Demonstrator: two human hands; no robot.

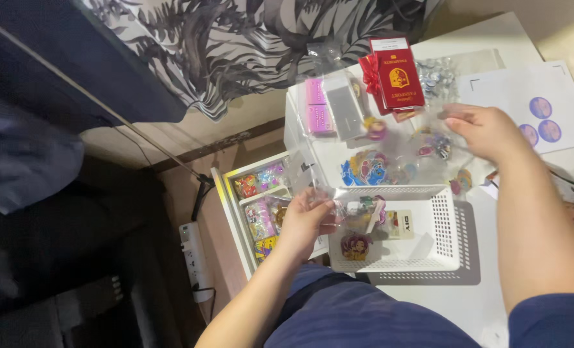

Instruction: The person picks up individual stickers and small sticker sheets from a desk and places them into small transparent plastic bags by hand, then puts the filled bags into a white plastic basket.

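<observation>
Crosswise, left hand [303, 219] fingers pinch a clear packet [358, 216]; right hand [487, 132] fingers curled.

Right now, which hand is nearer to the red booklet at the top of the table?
The right hand. It hovers just below and to the right of the red booklet, over clear packets. The left hand is farther down, at the white basket's left edge.

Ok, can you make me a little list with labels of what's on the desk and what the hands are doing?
left hand: pinching a clear plastic bag at the basket's edge
right hand: reaching over clear packets of colourful charms
basket: white, slotted, with small charms inside
red booklets: stacked at the desk's far side
pink packets: beside a clear box
open drawer: filled with bright packets
sheet with purple circles: far right
desk: white
</observation>
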